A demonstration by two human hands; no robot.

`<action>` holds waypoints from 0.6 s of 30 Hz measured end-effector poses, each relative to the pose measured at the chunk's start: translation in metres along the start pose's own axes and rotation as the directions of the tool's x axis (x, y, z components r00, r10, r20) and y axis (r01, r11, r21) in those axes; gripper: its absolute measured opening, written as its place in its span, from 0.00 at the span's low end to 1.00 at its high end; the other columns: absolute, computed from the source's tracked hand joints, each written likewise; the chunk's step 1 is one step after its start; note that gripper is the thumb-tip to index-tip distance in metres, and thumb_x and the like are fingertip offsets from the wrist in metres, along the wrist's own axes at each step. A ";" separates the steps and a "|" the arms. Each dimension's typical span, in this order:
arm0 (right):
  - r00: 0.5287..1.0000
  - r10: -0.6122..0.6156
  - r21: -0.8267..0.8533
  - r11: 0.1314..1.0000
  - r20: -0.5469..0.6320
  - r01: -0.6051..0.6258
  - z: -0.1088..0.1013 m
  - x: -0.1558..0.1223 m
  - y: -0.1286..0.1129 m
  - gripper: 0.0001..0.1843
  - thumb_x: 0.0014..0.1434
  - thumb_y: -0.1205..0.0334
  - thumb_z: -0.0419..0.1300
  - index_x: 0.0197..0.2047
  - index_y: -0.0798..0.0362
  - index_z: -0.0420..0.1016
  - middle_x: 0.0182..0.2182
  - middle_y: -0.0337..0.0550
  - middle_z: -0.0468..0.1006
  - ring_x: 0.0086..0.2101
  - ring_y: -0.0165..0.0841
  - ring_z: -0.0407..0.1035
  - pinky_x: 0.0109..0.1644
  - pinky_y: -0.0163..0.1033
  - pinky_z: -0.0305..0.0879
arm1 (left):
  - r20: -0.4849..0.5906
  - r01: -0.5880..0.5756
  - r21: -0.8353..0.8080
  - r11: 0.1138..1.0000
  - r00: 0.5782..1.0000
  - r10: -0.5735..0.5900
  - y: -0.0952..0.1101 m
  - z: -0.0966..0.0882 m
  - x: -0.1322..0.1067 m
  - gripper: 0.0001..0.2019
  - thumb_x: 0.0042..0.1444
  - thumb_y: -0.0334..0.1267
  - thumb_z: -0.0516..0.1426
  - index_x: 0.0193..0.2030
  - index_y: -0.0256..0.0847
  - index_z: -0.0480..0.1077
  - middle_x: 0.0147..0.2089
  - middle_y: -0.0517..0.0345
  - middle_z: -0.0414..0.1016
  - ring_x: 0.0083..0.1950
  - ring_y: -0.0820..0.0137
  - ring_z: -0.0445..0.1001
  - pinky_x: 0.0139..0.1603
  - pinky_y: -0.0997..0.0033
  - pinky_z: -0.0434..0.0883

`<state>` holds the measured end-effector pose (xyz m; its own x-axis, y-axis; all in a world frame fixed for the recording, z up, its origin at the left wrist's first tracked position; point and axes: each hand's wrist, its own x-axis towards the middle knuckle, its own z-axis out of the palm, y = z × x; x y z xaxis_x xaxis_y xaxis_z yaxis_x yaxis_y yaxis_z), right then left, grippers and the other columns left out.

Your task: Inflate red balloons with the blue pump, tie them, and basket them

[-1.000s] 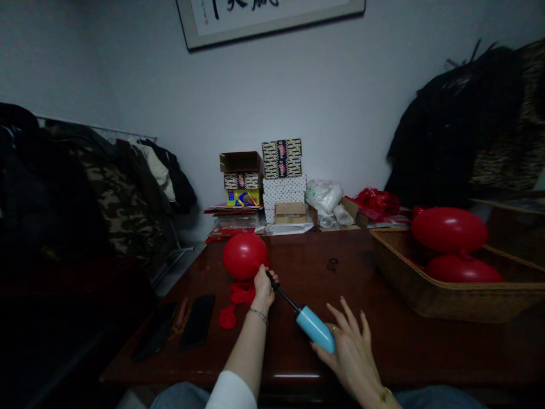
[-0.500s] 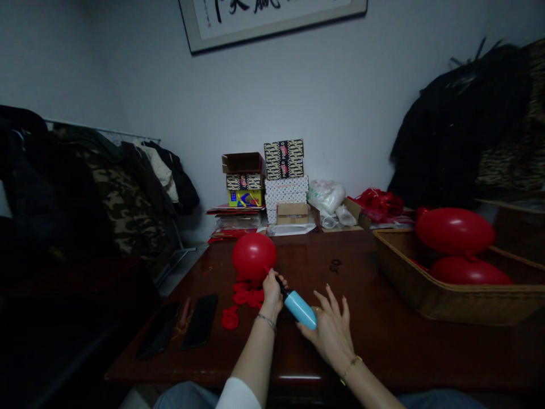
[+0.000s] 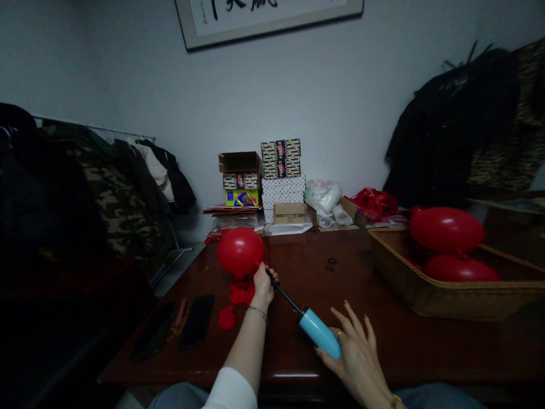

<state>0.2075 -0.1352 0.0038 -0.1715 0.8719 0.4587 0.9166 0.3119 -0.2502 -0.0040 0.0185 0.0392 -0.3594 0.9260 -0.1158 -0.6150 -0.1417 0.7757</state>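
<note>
My left hand (image 3: 263, 286) is closed round the neck of a round red balloon (image 3: 240, 251) and the black front end of a hand pump. The pump's black rod runs back to its light blue barrel (image 3: 320, 333), drawn out to full length. My right hand (image 3: 356, 357) cups the barrel's rear end with its palm, thumb under it and fingers spread upward. The inflated balloon sits just above the dark wooden table (image 3: 340, 284). A small heap of flat red balloons (image 3: 236, 300) lies under and beside my left hand.
A wicker basket (image 3: 434, 287) at the right holds two inflated red balloons (image 3: 447, 229). Two dark phones (image 3: 197, 321) lie at the table's left edge. Stacked boxes (image 3: 281, 179), bags and red packaging line the far edge. Clothes hang at both sides.
Half a second ago the blue barrel was pushed in close to my left hand; now my right hand has pulled it back, exposing the rod. The balloon looks slightly larger than one second ago.
</note>
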 end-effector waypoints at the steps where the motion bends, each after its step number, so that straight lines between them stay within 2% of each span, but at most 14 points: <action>1: 1.000 0.000 0.003 1.000 -0.001 0.000 0.000 -0.001 0.000 0.19 0.51 0.45 0.56 0.39 0.48 0.77 0.57 0.45 0.66 0.63 0.47 0.45 0.64 0.60 0.32 | 0.001 0.006 0.004 1.000 1.000 -0.006 0.000 0.000 0.000 0.13 0.57 0.46 0.53 0.29 0.41 0.56 0.17 0.69 0.55 0.15 0.79 0.56 0.17 0.79 0.54; 7: 1.000 0.005 0.008 1.000 -0.018 -0.005 0.004 0.007 -0.007 0.18 0.51 0.46 0.56 0.38 0.49 0.77 0.57 0.46 0.67 0.63 0.48 0.45 0.64 0.60 0.33 | 0.002 0.005 0.003 1.000 1.000 -0.005 -0.005 0.001 -0.007 0.14 0.56 0.47 0.54 0.29 0.41 0.56 0.18 0.67 0.58 0.16 0.79 0.58 0.18 0.79 0.55; 18: 1.000 0.030 0.025 0.999 -0.004 -0.030 0.008 0.055 -0.039 0.18 0.52 0.47 0.56 0.37 0.51 0.77 0.56 0.48 0.67 0.63 0.48 0.44 0.64 0.60 0.29 | 0.013 0.048 0.006 0.999 0.999 -0.048 -0.016 0.010 -0.023 0.12 0.57 0.44 0.53 0.30 0.40 0.58 0.17 0.66 0.60 0.16 0.77 0.59 0.19 0.78 0.57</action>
<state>0.1597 -0.0961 0.0325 -0.1427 0.8792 0.4546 0.9120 0.2953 -0.2849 0.0208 0.0031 0.0352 -0.3203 0.9361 -0.1455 -0.6274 -0.0946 0.7729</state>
